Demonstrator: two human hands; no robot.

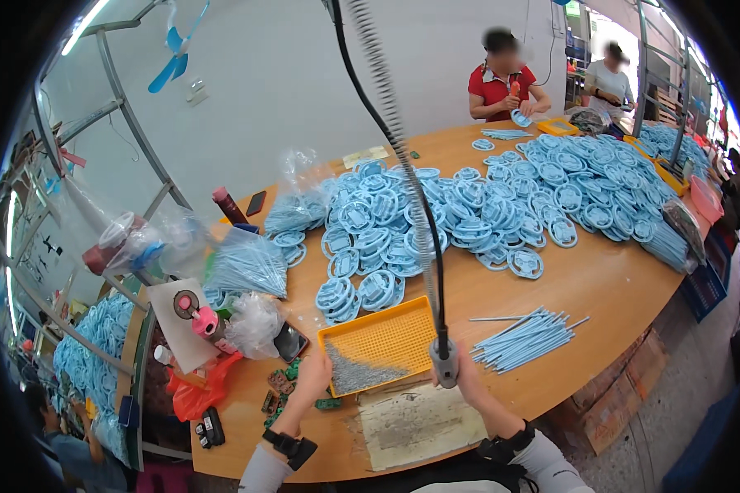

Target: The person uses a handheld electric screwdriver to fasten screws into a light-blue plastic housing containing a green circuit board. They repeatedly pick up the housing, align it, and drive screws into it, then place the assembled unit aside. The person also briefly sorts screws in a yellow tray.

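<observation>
Left hand (311,378): my fingers curl on the yellow tray's (386,329) left rim, apparently grasping it, probably for steadiness.
Right hand (471,380): at tray's right end, by the hanging driver (445,366); cannot tell what its fingers grasp.
Tray contents: small grey screws (362,373), heaped near-left.
Coil spring (384,90): above tray, presumably suspending driver within reach.
Clear bag (251,264): left beyond tray, blue sticks inside.

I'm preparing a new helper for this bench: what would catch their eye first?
First, the huge heap of rounded light-blue plastic parts across the far side of the wooden table. Nearer, a yellow tray with small grey pieces lies between the left hand and right hand. A coiled spring and black cable hang mid-view.
</observation>
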